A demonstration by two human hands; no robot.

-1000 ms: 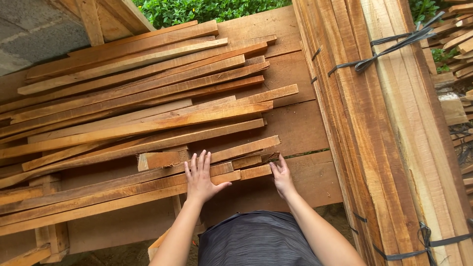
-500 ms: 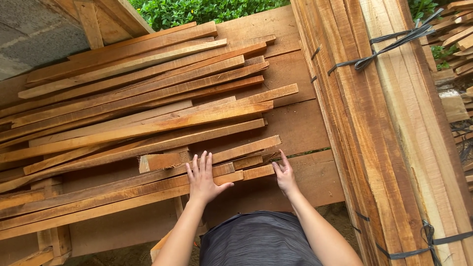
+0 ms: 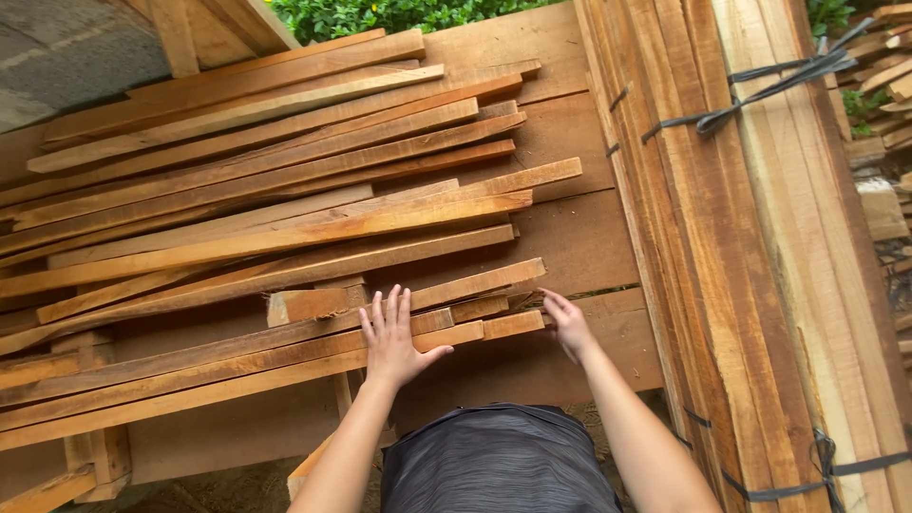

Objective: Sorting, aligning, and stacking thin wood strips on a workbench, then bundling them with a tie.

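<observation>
The left hand (image 3: 391, 334) lies flat and open, fingers spread, palm down on the nearest wooden slats (image 3: 237, 366), gripping nothing. The right hand (image 3: 568, 323) is also open, its fingertips touching the right-hand ends of those slats, closed on nothing. The slats lie at the near edge of the loose pile (image 3: 275, 180), their long axis running left to right and rising slightly toward the right, ends pointing at the strapped bundle of boards (image 3: 750, 247) well to the right.
</observation>
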